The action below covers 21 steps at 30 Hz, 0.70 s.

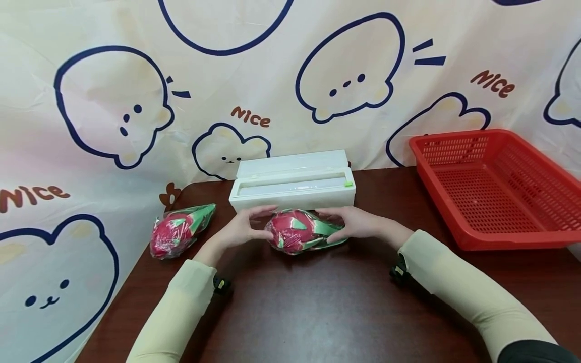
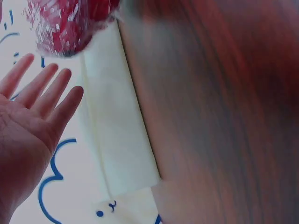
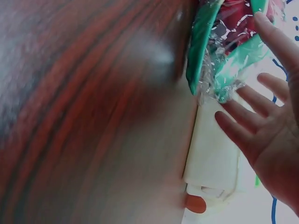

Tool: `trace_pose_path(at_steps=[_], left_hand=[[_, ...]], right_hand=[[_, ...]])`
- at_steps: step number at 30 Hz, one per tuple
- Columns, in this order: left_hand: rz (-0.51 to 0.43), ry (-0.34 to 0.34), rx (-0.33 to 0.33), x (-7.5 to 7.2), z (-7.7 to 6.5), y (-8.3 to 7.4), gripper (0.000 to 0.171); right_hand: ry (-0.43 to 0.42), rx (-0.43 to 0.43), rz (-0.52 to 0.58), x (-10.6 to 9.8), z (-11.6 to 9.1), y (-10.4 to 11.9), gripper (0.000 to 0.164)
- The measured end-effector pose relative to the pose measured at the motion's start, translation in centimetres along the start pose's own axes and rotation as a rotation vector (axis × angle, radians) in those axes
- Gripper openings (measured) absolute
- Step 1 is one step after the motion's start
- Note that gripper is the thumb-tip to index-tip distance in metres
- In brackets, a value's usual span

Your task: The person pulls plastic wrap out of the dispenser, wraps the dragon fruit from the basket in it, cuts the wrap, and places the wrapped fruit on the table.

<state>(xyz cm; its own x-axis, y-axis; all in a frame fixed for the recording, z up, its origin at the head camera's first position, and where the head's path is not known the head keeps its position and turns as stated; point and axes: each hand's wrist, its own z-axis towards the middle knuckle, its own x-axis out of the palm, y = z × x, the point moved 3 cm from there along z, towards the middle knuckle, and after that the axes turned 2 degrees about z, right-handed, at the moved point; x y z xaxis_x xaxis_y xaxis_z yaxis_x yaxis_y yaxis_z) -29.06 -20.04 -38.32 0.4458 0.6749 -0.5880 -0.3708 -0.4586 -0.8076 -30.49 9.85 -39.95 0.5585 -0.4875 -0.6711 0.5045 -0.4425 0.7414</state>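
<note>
A dragon fruit (image 1: 291,231) in clear plastic film lies on the table, its green-scaled end to the right. My left hand (image 1: 243,228) is at its rounded left end, thumb tip right at the film. In the left wrist view that hand's fingers (image 2: 65,100) are spread and nearly straight, below the fruit (image 2: 70,23). At the scaled end is my right hand (image 1: 356,222). The right wrist view shows its thumb laid along the wrapped fruit (image 3: 233,28) and its other fingers (image 3: 243,109) extended near the loose film.
A long white cling-film box (image 1: 292,201) with its lid raised and a green slider stands just behind the fruit. Another wrapped dragon fruit (image 1: 177,232) lies at the table's left edge. At the right sits a red plastic basket (image 1: 513,239). A printed cloth (image 1: 281,91) hangs behind the table.
</note>
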Motion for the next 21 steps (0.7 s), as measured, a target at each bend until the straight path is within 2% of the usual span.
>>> trace_pose_path(at_steps=[4,6,9,14,17,21], left_hand=[[0.062,0.026,0.069,0.7,-0.2,-0.6,0.084],[0.069,0.027,0.063,1.1,-0.3,-0.6,0.086],[0.077,-0.006,0.024,1.4,-0.3,-0.5,0.084],[0.071,-0.057,-0.012,1.5,-0.1,-0.3,0.078],[0.038,-0.053,-0.005,1.4,0.0,-0.2,0.077],[0.030,-0.033,0.007,1.1,0.0,-0.2,0.081]], right_hand=[[-0.028,-0.035,0.057,-0.3,-0.2,0.1,0.073],[-0.031,-0.045,0.034,-0.2,-0.2,0.1,0.067],[-0.039,-0.053,-0.030,-0.2,0.0,0.0,0.057],[-0.056,-0.049,-0.094,-0.2,0.1,-0.2,0.052],[-0.054,-0.045,-0.086,-0.4,0.0,-0.2,0.054],[-0.071,-0.024,-0.014,-1.1,-0.6,0.1,0.058]])
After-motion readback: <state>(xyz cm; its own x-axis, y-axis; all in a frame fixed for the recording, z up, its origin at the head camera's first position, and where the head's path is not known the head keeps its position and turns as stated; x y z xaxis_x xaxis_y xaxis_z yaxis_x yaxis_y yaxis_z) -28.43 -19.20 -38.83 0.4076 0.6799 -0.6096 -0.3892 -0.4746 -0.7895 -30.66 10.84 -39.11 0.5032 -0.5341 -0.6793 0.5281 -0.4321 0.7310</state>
